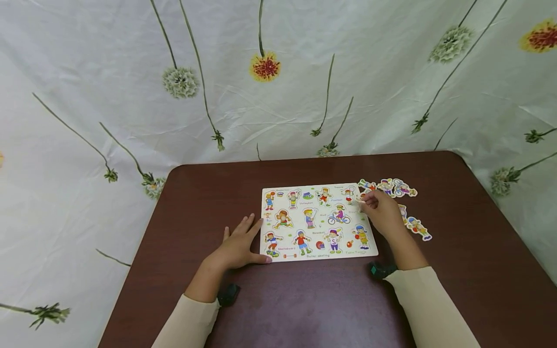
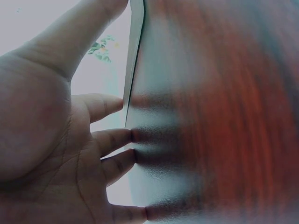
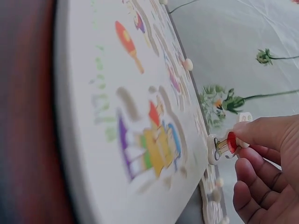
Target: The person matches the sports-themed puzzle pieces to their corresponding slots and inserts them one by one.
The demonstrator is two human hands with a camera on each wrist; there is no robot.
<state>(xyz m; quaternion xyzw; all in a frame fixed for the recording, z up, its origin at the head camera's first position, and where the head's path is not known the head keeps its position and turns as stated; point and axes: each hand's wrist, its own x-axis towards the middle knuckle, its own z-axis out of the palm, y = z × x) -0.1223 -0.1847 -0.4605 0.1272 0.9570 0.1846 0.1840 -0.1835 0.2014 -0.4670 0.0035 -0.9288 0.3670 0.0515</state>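
A white puzzle board point(image 1: 280, 203) printed with sporty cartoon children lies flat on the table. My left hand point(image 1: 237, 245) rests at its left edge with fingers spread and thumb by the near left corner; in the left wrist view the fingertips point(image 2: 140, 213) touch the tabletop. At the board's upper right, my right hand point(image 1: 385, 216) pinches a small puzzle piece point(image 3: 223, 146) between thumb and fingers. That piece shows a red skirt and legs; the fingers hide part of it. A recess with a yellow-shirted figure point(image 3: 159, 149) shows on the board nearby.
Several loose puzzle pieces point(image 1: 404, 188) lie beyond the board's upper right corner. More pieces, one with a blue-capped figure point(image 1: 418, 228), lie right of it, partly behind the right hand. The dark brown table point(image 1: 209, 193) meets a flowered cloth point(image 1: 296, 111) at the back.
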